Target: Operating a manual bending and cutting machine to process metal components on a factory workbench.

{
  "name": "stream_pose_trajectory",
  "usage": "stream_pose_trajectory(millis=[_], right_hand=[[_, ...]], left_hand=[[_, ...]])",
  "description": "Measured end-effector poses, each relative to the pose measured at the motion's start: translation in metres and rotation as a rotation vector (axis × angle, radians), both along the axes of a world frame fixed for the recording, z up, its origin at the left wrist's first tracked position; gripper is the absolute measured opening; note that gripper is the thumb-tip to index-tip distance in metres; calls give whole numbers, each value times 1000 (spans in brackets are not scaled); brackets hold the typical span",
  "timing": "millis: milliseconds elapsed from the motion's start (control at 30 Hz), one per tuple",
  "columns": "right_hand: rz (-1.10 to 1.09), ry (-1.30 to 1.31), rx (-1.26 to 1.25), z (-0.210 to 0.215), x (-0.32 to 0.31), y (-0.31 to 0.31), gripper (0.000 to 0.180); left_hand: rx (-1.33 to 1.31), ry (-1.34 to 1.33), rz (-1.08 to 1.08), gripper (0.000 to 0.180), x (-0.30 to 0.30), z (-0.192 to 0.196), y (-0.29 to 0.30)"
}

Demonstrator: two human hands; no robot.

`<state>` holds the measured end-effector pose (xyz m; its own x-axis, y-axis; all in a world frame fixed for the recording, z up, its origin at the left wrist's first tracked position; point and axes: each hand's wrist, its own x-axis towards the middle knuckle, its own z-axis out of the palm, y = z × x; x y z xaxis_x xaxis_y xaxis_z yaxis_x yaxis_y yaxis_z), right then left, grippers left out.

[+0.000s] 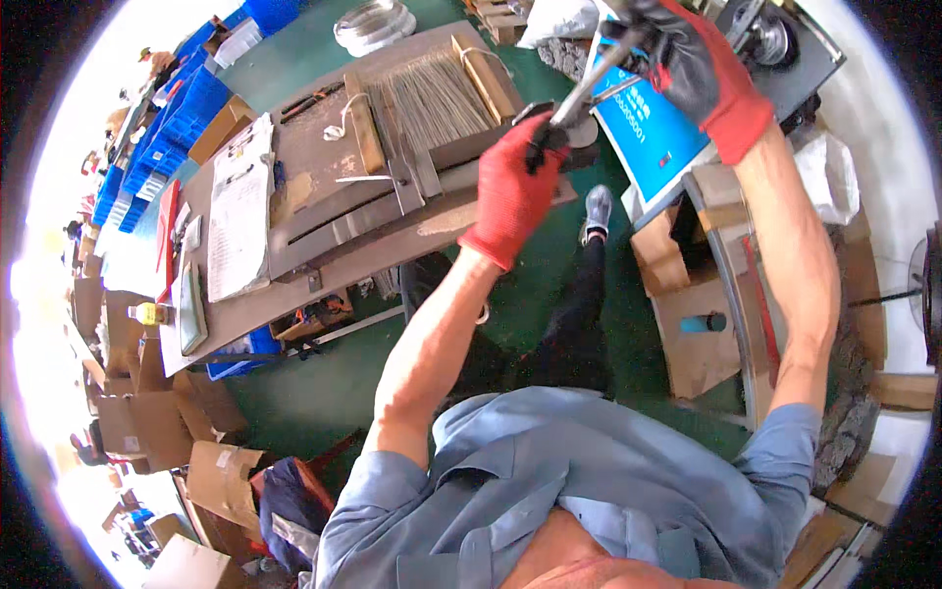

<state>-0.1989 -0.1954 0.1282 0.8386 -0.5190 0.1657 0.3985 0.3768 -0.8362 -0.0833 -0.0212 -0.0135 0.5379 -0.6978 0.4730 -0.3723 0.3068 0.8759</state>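
Both of my hands wear red work gloves with black-coated palms. My left hand [520, 187] is closed around the lower end of a grey metal bar [587, 91], above the right end of the workbench. Higher up and to the right, my right hand [692, 74] has its fingers curled at the bar's upper end, beside a blue-fronted machine [643, 123]. The bar slants up from left to right between the hands. Its far end is partly hidden by the right glove. On the bench, a bundle of thin metal wires [432, 103] lies between wooden strips [365, 128].
The brown workbench [343, 250] carries printed sheets [242, 211]. A wire coil [373, 27] lies beyond it. Blue bins [182, 108] and cardboard boxes [147, 427] line the left. A metal-edged stand [721, 255] holding cardboard is close by my right forearm.
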Motion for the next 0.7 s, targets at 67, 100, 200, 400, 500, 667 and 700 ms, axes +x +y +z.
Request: stream_pose_trajectory(millis=[67, 100, 200, 400, 500, 667, 700], right_hand=[[-263, 251, -449, 20, -2, 22, 26], [-273, 251, -437, 24, -1, 19, 26], [-266, 450, -604, 65, 7, 34, 32], [-249, -21, -654, 87, 70, 58, 28], [-273, -182, -812, 107, 70, 50, 13], [-312, -177, -808, 104, 100, 59, 11], [-426, -49, -966, 105, 106, 64, 12]], left_hand=[[25, -52, 21, 23, 12, 15, 7], [24, -140, 55, 21, 17, 21, 8], [96, -148, 31, 15, 29, 27, 4], [89, -332, 32, 13, 60, 42, 1], [100, -476, 25, 12, 63, 54, -17], [138, -303, -57, 18, 86, 48, -28], [141, -303, -48, 18, 91, 42, -25]])
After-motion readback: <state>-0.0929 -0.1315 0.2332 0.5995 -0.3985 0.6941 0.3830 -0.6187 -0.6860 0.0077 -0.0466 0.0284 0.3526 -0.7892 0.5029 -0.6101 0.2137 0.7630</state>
